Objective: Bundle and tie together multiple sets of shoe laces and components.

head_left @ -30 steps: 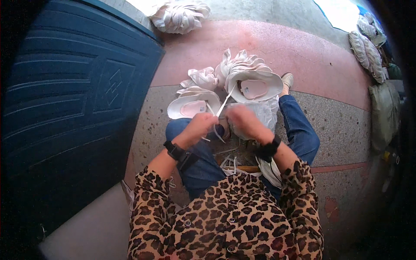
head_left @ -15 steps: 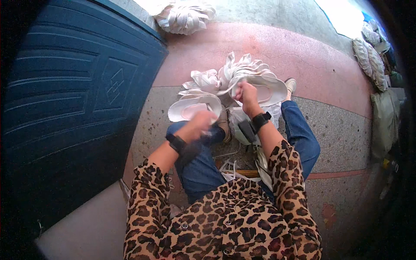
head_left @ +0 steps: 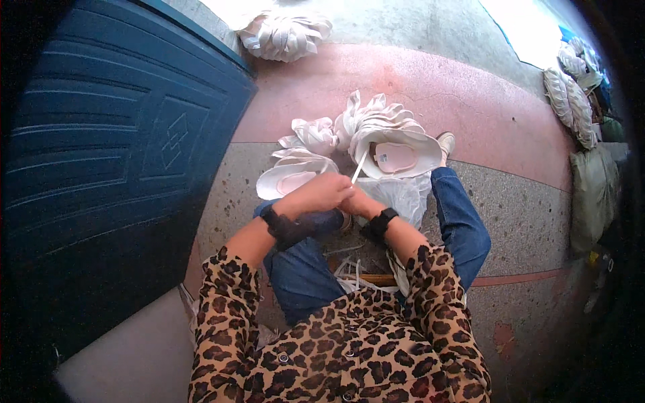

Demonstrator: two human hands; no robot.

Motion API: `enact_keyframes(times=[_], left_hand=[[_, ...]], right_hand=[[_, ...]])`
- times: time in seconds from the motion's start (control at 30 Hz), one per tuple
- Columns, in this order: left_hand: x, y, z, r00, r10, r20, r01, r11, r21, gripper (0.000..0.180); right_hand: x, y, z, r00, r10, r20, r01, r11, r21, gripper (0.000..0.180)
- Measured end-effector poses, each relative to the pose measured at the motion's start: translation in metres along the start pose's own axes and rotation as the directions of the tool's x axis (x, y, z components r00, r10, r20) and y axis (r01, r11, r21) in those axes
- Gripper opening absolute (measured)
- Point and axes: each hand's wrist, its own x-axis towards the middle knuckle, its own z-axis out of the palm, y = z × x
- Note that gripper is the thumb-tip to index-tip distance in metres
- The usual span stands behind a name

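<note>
In front of my lap my two hands meet, fingers closed. A narrow white strip (head_left: 360, 166) runs from their fingertips up to the near rim of the right-hand row of nested white shoe uppers (head_left: 428, 158). My left hand (head_left: 321, 194) is pinched at the strip's lower end. Just beside it my right hand (head_left: 363, 205) is closed too, its fingertips partly hidden behind the left hand, so what they grip does not show. The front upper of that row faces me, with a pale pink lining (head_left: 396, 158). A smaller row of white uppers (head_left: 269, 183) lies beyond my left hand.
A white bundle (head_left: 310, 136) lies between the rows, and a clear plastic bag (head_left: 410, 195) below the right row. Loose white laces (head_left: 351, 270) hang near my lap. A blue panelled door (head_left: 127, 148) stands left. More white bundles (head_left: 285, 37) and a grey-green sack (head_left: 592, 198) lie farther off.
My right hand has come down and left, out of the right-hand row's opening, to meet my left hand. My left hand has moved slightly right. The white strip now stretches from the row to them.
</note>
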Motion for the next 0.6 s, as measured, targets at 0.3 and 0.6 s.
enact_keyframes(times=[0.3,0.6], left_hand=[[0.042,-0.079,-0.007,0.895,-0.445,0.019,0.373,0.725,-0.579,0.022],[0.053,-0.124,0.018,0.867,-0.394,0.307,0.438,0.895,-0.087,0.02]], right_hand=[[-0.013,-0.027,-0.025,0.852,0.508,0.127,-0.511,0.754,0.412,0.033],[-0.005,-0.037,-0.037,0.936,0.352,0.018,-0.348,0.917,0.196,0.021]])
